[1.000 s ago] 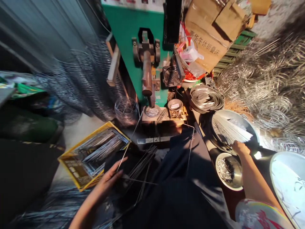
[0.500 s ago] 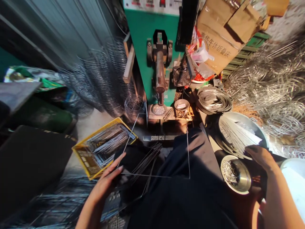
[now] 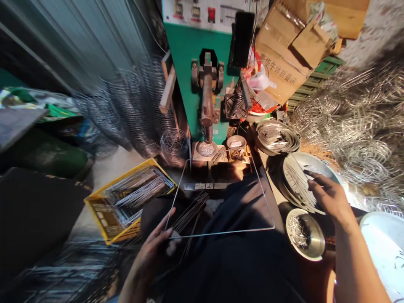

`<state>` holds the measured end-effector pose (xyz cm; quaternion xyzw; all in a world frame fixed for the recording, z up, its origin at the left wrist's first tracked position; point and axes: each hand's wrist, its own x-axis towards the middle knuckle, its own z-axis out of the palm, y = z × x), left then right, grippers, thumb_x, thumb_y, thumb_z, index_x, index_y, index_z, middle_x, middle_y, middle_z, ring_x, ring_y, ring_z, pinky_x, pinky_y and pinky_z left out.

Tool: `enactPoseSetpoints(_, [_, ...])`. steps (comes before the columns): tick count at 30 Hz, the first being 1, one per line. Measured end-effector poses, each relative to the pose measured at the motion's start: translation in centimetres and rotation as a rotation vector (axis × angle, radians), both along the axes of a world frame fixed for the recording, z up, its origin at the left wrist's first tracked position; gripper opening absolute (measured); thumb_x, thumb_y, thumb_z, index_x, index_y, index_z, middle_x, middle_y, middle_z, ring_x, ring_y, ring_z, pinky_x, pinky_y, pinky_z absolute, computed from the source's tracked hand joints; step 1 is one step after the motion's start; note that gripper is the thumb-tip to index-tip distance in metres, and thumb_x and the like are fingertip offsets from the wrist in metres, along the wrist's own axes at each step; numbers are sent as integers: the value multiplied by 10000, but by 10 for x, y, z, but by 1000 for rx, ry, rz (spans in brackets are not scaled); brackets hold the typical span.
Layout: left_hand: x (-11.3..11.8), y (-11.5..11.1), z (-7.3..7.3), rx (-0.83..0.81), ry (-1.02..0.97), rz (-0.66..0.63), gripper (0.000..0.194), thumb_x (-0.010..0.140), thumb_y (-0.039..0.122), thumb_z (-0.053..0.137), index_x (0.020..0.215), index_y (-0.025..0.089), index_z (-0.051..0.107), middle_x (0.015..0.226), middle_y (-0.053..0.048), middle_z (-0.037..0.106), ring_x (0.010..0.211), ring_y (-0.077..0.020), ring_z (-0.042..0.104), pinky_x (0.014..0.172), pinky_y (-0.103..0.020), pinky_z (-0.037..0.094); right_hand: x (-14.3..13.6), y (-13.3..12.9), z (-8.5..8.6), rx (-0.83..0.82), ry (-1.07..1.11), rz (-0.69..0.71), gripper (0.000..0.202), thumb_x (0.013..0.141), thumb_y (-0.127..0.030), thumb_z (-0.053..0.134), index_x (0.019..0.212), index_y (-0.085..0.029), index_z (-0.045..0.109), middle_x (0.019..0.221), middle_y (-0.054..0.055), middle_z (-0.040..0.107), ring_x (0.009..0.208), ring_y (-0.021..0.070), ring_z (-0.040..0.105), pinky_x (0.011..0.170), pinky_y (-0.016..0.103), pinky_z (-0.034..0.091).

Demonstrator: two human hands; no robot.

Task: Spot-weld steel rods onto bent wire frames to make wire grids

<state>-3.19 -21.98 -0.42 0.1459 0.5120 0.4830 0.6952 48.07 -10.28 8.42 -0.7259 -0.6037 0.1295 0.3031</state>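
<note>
Left of the basin [image 3: 326, 166], the left hand [image 3: 154, 242] pinches the wire frame [image 3: 221, 233] near one corner. Over the basin, the right hand [image 3: 331, 198] has now reached farther across the rods [image 3: 296, 176]; whether it grasps any, one cannot tell.

The black-clad lap [image 3: 233, 252] is cut by the bottom edge, and both bare forearms also go out there. The green machine with a white panel [image 3: 183, 54] is cut by the top edge. The white round basin [image 3: 383, 244] is cut by the right edge. The bundled thin metal wires at lower left [image 3: 72, 265] are blurred; perhaps they are rods, I cannot tell surely. The right fingertips partly hide the pale straight wires [image 3: 298, 176].
</note>
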Motion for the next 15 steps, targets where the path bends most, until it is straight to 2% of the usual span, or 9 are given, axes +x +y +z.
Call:
enactPoseSetpoints(3, [9,4,3,27,30,-5,945,771,266,779,1564,252,264,645,-21,681,477,-119,568,463,-183,449,-39,-7,7,4,32,181,508,902,-501,571,1253,-149,677,1085,133,740,972,271,700,874,404,567])
enactPoseSetpoints(5, [14,6,3,33,26,-15,968,766,283,783,1569,258,244,655,-27,691,475,-125,573,462,-189,445,-72,-12,2,23,9,309,453,929,-452,542,1256,-168,677,1208,124,708,1108,288,671,973,439,537])
enactPoseSetpoints(7, [17,7,4,39,25,-15,996,758,299,788,1575,246,221,653,-30,696,470,-129,577,464,-195,448,-104,-17,-12,31,-27,421,414,954,-389,500,1262,-176,677,1253,118,688,1152,287,656,1012,442,525])
enactPoseSetpoints(10, [22,8,4,42,43,8,990,767,321,780,1576,231,217,645,-26,693,495,-139,600,483,-202,464,-138,-22,-38,41,-68,493,405,963,-304,452,1275,-169,671,1233,122,696,1140,281,665,1014,437,535])
enactPoseSetpoints(12, [23,9,4,34,43,14,1008,759,330,786,1578,225,209,641,-23,691,497,-146,608,480,-208,468,-149,-24,-53,45,-80,503,405,950,-255,447,1277,-160,668,1213,127,703,1125,279,672,1006,443,541])
enactPoseSetpoints(15, [24,9,2,31,13,28,1049,745,314,795,1584,215,174,644,-11,689,484,-140,601,475,-208,469,-155,-25,-64,25,-99,510,414,928,-203,454,1287,-162,656,1212,127,701,1112,274,675,997,448,544])
